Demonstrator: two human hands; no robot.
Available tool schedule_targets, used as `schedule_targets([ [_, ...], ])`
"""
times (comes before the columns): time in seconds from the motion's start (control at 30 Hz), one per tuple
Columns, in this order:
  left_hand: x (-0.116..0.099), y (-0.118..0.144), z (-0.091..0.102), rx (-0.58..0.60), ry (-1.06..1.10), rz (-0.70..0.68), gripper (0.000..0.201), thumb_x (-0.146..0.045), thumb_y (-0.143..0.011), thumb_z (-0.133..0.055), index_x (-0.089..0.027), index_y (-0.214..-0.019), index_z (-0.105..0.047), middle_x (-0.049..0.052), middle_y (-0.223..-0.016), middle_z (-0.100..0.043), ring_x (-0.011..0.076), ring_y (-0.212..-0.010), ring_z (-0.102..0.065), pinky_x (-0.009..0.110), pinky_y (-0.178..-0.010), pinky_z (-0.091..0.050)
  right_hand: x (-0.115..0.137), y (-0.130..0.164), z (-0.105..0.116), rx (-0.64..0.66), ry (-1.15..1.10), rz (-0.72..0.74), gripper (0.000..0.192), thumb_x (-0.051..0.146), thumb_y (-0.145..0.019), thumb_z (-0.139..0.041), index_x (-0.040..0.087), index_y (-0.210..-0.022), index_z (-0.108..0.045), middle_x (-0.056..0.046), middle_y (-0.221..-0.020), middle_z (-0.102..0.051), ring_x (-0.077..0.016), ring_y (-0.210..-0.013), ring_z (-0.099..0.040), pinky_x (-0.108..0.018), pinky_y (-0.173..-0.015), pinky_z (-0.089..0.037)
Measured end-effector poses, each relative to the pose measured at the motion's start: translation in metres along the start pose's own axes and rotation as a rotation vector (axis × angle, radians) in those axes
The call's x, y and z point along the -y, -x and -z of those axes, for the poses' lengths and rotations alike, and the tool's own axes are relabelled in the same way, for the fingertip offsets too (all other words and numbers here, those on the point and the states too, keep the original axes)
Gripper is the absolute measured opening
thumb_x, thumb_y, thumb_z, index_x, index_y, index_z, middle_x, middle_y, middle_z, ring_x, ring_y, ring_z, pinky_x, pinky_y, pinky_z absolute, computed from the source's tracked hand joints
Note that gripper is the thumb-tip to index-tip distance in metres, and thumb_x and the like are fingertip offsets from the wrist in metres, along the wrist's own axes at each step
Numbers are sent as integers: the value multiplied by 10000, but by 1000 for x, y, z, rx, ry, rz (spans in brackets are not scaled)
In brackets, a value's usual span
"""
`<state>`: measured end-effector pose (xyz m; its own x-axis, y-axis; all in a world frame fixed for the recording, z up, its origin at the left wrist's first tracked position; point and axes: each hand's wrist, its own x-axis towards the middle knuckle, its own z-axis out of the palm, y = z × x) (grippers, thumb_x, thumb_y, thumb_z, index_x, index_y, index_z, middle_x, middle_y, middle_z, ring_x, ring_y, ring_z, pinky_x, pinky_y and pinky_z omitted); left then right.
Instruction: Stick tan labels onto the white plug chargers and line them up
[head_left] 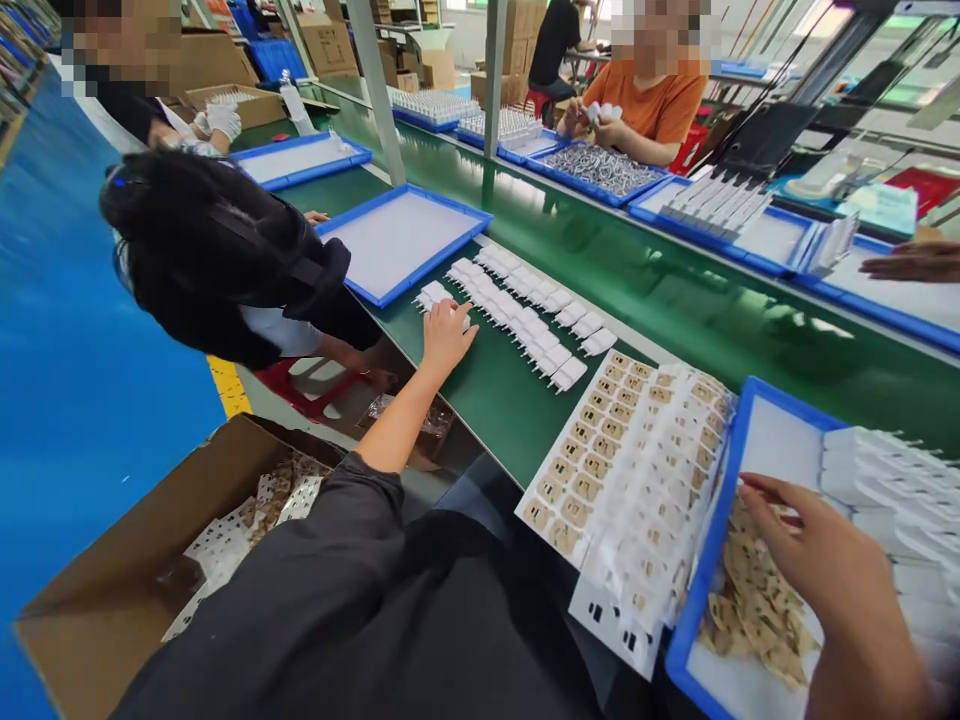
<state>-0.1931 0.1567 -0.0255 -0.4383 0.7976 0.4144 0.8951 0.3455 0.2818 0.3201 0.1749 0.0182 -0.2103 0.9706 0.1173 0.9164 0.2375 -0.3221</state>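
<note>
My left hand [448, 338] reaches over the near end of a short row of white plug adapters [433, 295]. Its fingers curl round one white adapter [466, 322] on the green bench. Longer rows of similar adapters [517, 315], prongs showing, lie just beyond. My right hand [821, 555] hangs above a blue-rimmed tray [701, 600], fingers bent and tips close together. A tiny white bit shows at the fingertips, too small to name. Below that hand sits a heap of brown paper pieces [757, 610]. Stacked white adapters [892, 500] fill the tray's right side.
Sheets of brown die-cut labels [592, 450] lie between my hands. A blue-rimmed tray [409, 235] rests farther left. A cardboard box [112, 590] with scrap sheets stands beside me. A co-worker in black [217, 250] leans in at left; another in orange [645, 105] sits across the bench.
</note>
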Motion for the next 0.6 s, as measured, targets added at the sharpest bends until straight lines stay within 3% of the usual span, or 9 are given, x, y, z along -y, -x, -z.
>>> schedule_targets([
  [0.13, -30, 16, 5, 10, 200, -174, 309, -352, -939, -594, -203, -1200, -664, 124, -1160, -642, 291, -1101, -571, 421, -957, -433, 21, 4, -17, -177, -16, 333, 353, 511, -929, -472, 259, -1050, -689, -150, -1062, -739, -345, -1007, -687, -529, -893, -545],
  [0.23, -69, 34, 7, 101, 360, -363, 261, -319, -944, -581, -191, -1149, -681, 104, -1105, -676, 262, -1071, -604, 396, -953, -461, 34, 6, -28, -163, -20, 467, 366, 453, -962, -473, 200, -1141, -670, -154, -1148, -715, -327, -1061, -664, -520, -941, -541],
  [0.43, -161, 52, 0, 280, 569, -666, 250, -257, -949, -551, -200, -1156, -677, 88, -1167, -694, 241, -1080, -632, 386, -960, -495, 31, 10, -40, -135, 88, 353, 470, 488, -958, -501, 162, -1274, -624, -164, -1323, -641, -345, -1226, -580, -540, -1041, -475],
  [0.6, -230, 41, -19, 493, 404, -785, 321, -221, -948, -535, -176, -1251, -631, 97, -1314, -644, 255, -1241, -568, 385, -1072, -443, 31, 16, -45, -36, 141, 258, 480, 477, -949, -536, 194, -1332, -596, -127, -1420, -591, -366, -1356, -485, -589, -1099, -411],
])
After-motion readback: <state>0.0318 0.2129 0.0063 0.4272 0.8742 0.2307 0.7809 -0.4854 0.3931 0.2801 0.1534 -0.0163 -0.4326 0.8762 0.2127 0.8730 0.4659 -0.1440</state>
